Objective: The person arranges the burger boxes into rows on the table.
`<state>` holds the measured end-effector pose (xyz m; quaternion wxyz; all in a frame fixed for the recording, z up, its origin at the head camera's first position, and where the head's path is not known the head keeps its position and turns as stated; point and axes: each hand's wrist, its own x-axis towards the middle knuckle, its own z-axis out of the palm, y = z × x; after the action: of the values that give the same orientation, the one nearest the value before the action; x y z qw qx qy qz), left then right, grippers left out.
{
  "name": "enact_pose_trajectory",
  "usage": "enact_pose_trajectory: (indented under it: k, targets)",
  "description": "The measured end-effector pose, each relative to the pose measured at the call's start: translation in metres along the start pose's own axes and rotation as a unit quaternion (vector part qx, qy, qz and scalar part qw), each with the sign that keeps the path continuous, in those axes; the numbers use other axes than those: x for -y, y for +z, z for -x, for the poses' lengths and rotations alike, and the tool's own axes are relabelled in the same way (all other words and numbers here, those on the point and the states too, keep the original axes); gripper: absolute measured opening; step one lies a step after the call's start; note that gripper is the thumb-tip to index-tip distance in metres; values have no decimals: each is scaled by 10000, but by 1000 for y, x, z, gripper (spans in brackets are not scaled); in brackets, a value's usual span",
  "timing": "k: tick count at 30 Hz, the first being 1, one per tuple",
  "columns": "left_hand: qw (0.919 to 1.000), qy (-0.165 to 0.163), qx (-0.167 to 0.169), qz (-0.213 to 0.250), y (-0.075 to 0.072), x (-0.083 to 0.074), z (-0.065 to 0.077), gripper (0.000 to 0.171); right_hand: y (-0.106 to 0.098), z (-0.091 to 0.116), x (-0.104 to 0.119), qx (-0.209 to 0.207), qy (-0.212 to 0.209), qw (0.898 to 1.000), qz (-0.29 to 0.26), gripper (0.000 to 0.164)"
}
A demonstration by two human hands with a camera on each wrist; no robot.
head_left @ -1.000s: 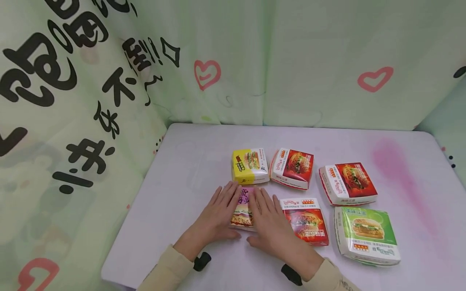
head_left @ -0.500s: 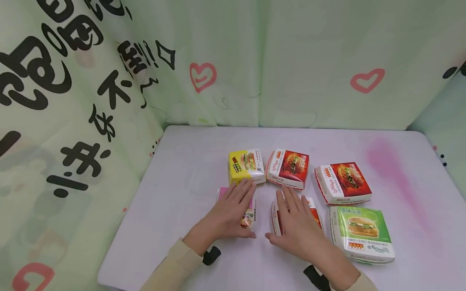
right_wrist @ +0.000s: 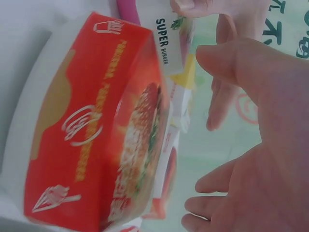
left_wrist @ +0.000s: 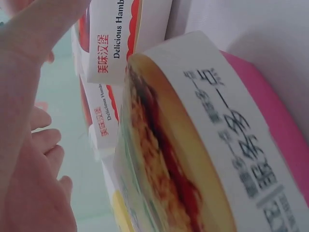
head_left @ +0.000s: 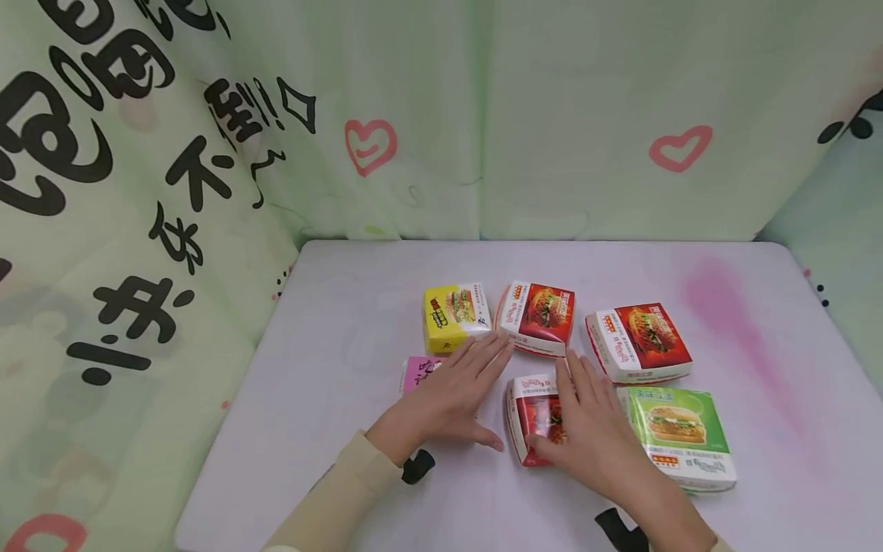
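My left hand (head_left: 444,399) is spread, palm down, over a purple-pink burger box (head_left: 419,371), hiding most of it. In the left wrist view that box's burger side stands to the right of the left hand (left_wrist: 36,159), with a visible gap. My right hand (head_left: 596,429) is likewise spread over the right part of a red front burger box (head_left: 534,418). Its thumb overlaps the box's print in the head view. From the right wrist view, the right hand (right_wrist: 260,150) appears apart from the red box (right_wrist: 96,130). Neither hand grips anything.
Behind are a yellow burger box (head_left: 457,313) and a red burger box (head_left: 539,316), side by side. Another red box (head_left: 641,341) lies farther right, and a green burger box (head_left: 683,433) in front of it. A white table (head_left: 310,383) carries them, with a printed curtain (head_left: 552,115) behind.
My right hand has moved right, from beside the purple-pink box to over the red front box. The left hand has shifted right across the purple-pink box. The boxes keep their arrangement; the head view has turned slightly.
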<state>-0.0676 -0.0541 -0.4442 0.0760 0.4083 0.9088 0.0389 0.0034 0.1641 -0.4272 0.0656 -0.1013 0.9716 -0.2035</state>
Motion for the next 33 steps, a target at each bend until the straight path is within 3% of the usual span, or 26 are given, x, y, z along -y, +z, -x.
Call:
enact_pose_trajectory:
  k: [5, 13, 19, 25, 29, 33]
  targets:
    - [9997, 166, 150, -102, 0, -3, -6, 131, 1, 8, -10, -107, 15, 9999, -46, 104]
    - [9965, 293, 700, -349, -6, -7, -21, 131, 3, 14, -13, 191, 429, 9988, -117, 107]
    - [9953, 518, 789, -215, -6, -8, -27, 124, 6, 19, -14, 305, 553, 9980, -70, 109]
    - [9913, 416, 1224, 251, -5, -14, -31, 116, 10, 22, -15, 391, 586, 9975, -68, 108]
    - [9890, 352, 1430, 165, -1, -20, -35, 114, 13, 23, -16, 456, 702, 9965, -52, 110]
    - [9898, 335, 1381, -15, 3, -26, -41, 108, 15, 23, -16, 515, 862, 9949, -116, 114]
